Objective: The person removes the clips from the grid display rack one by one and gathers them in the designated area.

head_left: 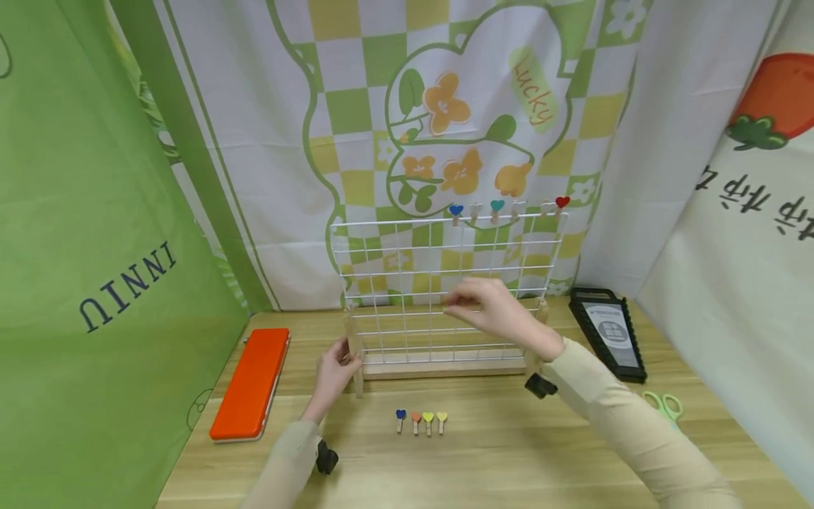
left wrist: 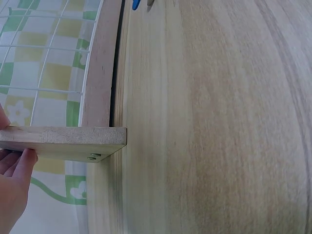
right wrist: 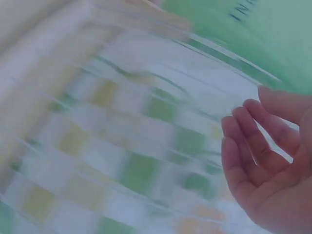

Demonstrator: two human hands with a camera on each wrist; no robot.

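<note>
A white wire grid rack (head_left: pixel 407 272) stands upright in a wooden base (head_left: pixel 445 367). My left hand (head_left: pixel 335 366) grips its left wooden post (head_left: pixel 353 346); in the left wrist view, thumb and fingers (left wrist: pixel 25 165) lie on opposite sides of that wood (left wrist: pixel 63 139). In front of the mesh, my right hand (head_left: pixel 486 307) is raised with loosely bent fingers; the right wrist view shows nothing in this hand (right wrist: pixel 268 156). Heart-topped clothespins sit along the rack's top wire, among them a blue one (head_left: pixel 456 211), a teal one (head_left: pixel 497 206) and a red one (head_left: pixel 562 203).
Several small heart clothespins (head_left: pixel 416 422) lie in a row on the wooden table (head_left: pixel 496 459). An orange-red case (head_left: pixel 251 385) lies at the left, a black tray-like item (head_left: pixel 610 332) at the right, near green scissors (head_left: pixel 664 406). Patterned curtains (head_left: pixel 356 113) hang behind.
</note>
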